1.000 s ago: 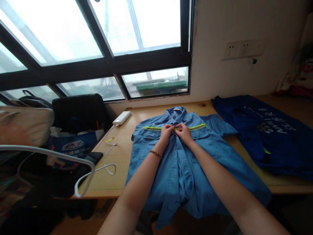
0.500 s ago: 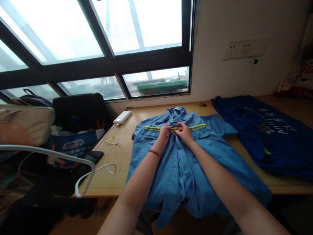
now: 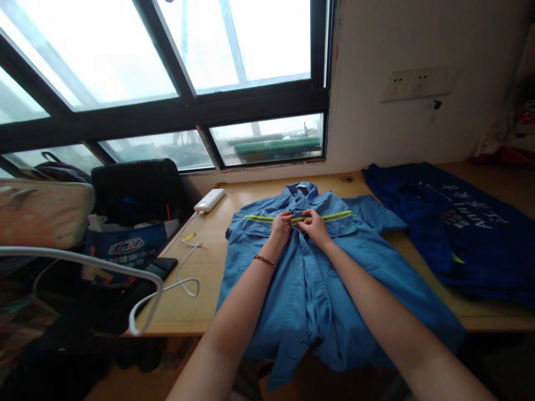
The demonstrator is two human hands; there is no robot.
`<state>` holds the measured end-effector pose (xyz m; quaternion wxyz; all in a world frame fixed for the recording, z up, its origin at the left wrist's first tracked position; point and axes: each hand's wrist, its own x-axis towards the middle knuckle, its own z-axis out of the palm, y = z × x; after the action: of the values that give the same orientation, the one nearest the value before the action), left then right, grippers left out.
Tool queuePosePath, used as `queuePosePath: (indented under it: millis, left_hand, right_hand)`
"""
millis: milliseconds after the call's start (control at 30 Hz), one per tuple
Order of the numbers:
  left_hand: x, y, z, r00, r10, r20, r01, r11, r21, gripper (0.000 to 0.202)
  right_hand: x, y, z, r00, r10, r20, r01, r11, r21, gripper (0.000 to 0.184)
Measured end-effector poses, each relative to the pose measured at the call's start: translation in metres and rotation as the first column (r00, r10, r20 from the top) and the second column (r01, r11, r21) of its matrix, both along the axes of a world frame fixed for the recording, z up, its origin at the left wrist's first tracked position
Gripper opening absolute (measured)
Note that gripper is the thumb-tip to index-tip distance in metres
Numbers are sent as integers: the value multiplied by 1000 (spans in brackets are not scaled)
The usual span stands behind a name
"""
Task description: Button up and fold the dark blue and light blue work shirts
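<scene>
Light blue shirt point(image 3: 288, 295) lies front up on the wooden table point(image 3: 184, 306), collar toward the window point(image 3: 251, 39), lower hem hanging over the near edge. Front panels meet at the chest and part lower down. Yellow stripe point(image 3: 340, 216) crosses the chest.

Left hand point(image 3: 282, 226): fingertips pinch the shirt front at stripe level, just left of the middle. Bracelet point(image 3: 264, 259) on this wrist. Right hand point(image 3: 313, 226): thumb and forefinger grip the cloth on the other side of the opening. Hands are close together; whether a button sits between the fingertips is too small to tell.

Surroundings: dark blue garment point(image 3: 493, 245) with white lettering lies to the right, beside the shirt's sleeve. White power bank point(image 3: 209, 199) rests to the left, near the far edge; a white cord point(image 3: 104, 264) loops over the tabletop. Blue bag point(image 3: 125, 245) stands left of the table. Wall socket point(image 3: 420, 83) at upper right.
</scene>
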<state>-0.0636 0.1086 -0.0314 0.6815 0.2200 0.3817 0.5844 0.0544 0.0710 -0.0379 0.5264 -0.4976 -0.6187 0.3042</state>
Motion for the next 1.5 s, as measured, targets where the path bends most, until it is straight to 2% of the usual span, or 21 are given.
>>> queuePosePath:
  millis: [233, 733, 867, 1000, 1100, 1267, 1500]
  left_hand:
    - [1, -2, 1, 1000, 17, 14, -17, 999, 28, 25]
    - [3, -1, -7, 993, 37, -108, -27, 995, 91, 21]
    - [4, -1, -7, 993, 57, -105, -46, 993, 106, 18]
    - [5, -2, -7, 991, 85, -105, -73, 990, 118, 20]
    - [5, -3, -9, 989, 104, -101, -89, 985, 147, 22]
    - [4, -3, -13, 986, 100, -133, -74, 979, 189, 29]
    - [4, -4, -13, 988, 68, -140, -32, 969, 246, 36]
  right_hand:
    - [0, 1, -1, 1000, 8, -23, -8, 1000, -7, 28]
    - [1, 2, -2, 997, 25, -69, -28, 999, -40, 30]
    - [1, -2, 2, 998, 44, -55, -44, 999, -9, 31]
    - [1, -5, 5, 995, 84, -62, -81, 996, 35, 41]
    - [2, -5, 6, 994, 107, -30, -106, 993, 42, 48]
    - [2, -2, 3, 994, 103, 25, -103, 995, 0, 49]
    - [3, 4, -3, 984, 37, 173, -37, 999, 0, 52]
